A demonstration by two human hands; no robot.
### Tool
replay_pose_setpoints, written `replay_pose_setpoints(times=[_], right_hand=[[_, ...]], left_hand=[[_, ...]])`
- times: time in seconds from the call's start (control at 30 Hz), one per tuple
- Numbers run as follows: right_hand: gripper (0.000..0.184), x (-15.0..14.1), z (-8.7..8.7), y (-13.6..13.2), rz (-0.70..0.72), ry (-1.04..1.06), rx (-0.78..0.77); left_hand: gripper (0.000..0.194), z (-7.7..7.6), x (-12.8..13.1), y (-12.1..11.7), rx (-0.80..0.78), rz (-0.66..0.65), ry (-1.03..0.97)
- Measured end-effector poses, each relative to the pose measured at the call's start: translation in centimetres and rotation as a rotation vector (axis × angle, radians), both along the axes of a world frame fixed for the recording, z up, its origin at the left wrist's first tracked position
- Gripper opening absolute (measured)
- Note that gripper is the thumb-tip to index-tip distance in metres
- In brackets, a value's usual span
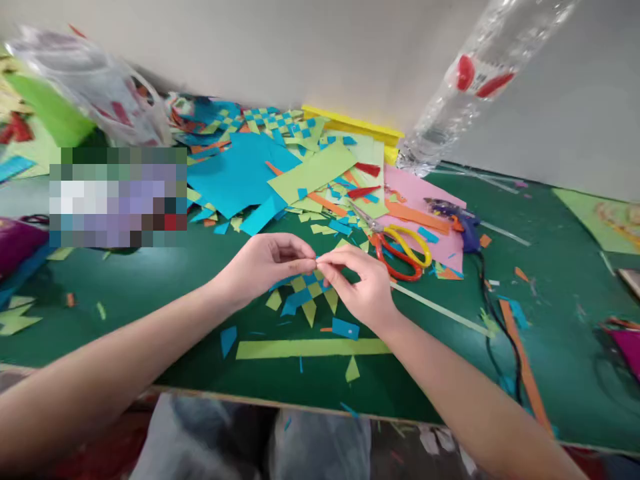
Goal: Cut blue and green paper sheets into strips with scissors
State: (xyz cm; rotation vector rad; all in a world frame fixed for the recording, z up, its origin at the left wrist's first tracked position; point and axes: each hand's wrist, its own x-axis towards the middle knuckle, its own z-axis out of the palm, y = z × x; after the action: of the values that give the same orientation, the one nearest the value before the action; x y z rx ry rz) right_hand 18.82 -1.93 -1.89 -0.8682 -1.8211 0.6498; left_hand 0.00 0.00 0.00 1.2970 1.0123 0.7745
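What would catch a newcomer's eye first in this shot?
Probably the heap of bright paper at the back, led by a big blue sheet. Next, the left hand and right hand, fingertips meeting above a blue-and-green checkered piece. Then the red-and-yellow-handled scissors beyond the right hand, and the clear bottle at upper right.

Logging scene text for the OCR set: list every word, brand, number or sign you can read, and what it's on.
No readable text.
Clear bottle: red-and-white label, too blurred.
White plastic bag: red marks, too blurred.
Pixelated patch: masked, can't tell.
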Motion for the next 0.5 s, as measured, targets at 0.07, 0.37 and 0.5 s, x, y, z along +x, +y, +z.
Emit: replay_pose_setpoints(times=[0.07,0.37,0.5], right_hand=[[0.008,0.01,-0.02,0.01,0.000,-0.003,0.002],[0.007,-0.03,0.00,-0.14,-0.030,-0.032,-0.003],[0.008,0.02,-0.05,-0.01,-0.026,-0.028,-0.017]], left_hand=[[0.015,-0.05,0.12,0.07,0.001,0.005,-0.005],[0.017,-0.29,0.14,0.14,-0.021,0.026,-0.008],[0.018,-0.21,0.20,0.15,-0.017,0.022,-0.006]])
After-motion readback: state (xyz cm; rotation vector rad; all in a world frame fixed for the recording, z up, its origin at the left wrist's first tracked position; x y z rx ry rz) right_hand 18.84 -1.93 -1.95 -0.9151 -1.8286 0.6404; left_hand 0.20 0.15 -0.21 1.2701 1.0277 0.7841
